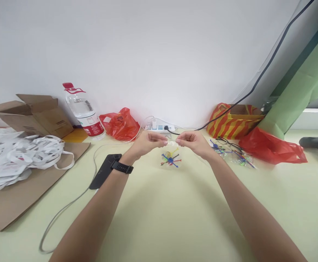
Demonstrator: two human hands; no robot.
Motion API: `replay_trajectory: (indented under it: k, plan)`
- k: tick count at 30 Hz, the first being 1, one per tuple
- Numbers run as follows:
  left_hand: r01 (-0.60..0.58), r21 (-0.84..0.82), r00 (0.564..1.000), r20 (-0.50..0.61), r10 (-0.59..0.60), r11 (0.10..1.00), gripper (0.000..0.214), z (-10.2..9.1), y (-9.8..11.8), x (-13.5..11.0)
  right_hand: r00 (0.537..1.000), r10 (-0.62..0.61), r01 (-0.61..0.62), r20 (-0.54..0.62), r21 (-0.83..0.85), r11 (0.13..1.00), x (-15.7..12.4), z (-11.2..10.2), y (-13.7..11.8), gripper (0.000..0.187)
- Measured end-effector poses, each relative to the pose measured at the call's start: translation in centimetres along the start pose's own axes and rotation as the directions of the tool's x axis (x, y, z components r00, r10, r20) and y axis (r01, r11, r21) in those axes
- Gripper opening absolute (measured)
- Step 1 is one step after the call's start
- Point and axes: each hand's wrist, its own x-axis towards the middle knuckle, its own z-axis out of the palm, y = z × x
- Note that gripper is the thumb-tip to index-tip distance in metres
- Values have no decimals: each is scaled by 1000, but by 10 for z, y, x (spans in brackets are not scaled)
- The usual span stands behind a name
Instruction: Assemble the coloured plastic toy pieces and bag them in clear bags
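Both my hands pinch the top edge of a small clear plastic bag (172, 150) held up in front of me. Inside it are small colourful spiky pieces (170, 160), with blue, red, yellow and green arms. My left hand (149, 142), a black band on its wrist, grips the bag's left corner between thumb and fingers. At the right corner my right hand (193, 143) closes in a similar pinch. The clear film between the fingertips is hard to make out.
A black phone (105, 171) lies left of my arm. White straps (17, 156) rest on cardboard at far left. Behind stand a large bottle (86, 114), a red bag (120, 125) and a power strip (160, 128). More colourful pieces (235, 154) lie right, near a red-yellow bag (224, 123).
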Motion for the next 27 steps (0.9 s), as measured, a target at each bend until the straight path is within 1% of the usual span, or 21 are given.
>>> replay_trajectory:
  k: [4, 9, 11, 15, 19, 23, 27]
  plan:
    - [8, 23, 1000, 20, -8, 1000, 34, -12, -3, 0, 1000, -1, 2, -6, 27, 1000, -1, -1, -2, 36]
    - [10, -20, 1000, 18, -9, 1000, 34, -15, -5, 1, 998, 34, -37, 54, 53, 998, -2, 1, 0, 38]
    - [4, -16, 1000, 11, -3, 1000, 33, -14, -4, 1, 999, 36, -38, 40, 48, 998, -1, 2, 2, 37]
    - [-29, -32, 1000, -10, 29, 999, 33, -10, 1, -2, 1000, -6, 5, 15, 54, 999, 0, 2, 2, 37]
    - [-69, -17, 997, 29, 70, 997, 36, -5, 1, -2, 999, -26, 25, 28, 29, 999, -1, 0, -2, 38]
    - [-113, 3, 994, 9, 113, 994, 34, -2, 0, 0, 999, -49, 48, 10, 15, 999, -1, -1, -3, 37]
    - [-139, 14, 990, 41, 138, 990, 31, 3, 0, 0, 998, -65, 65, 18, 15, 998, 0, -1, -4, 36]
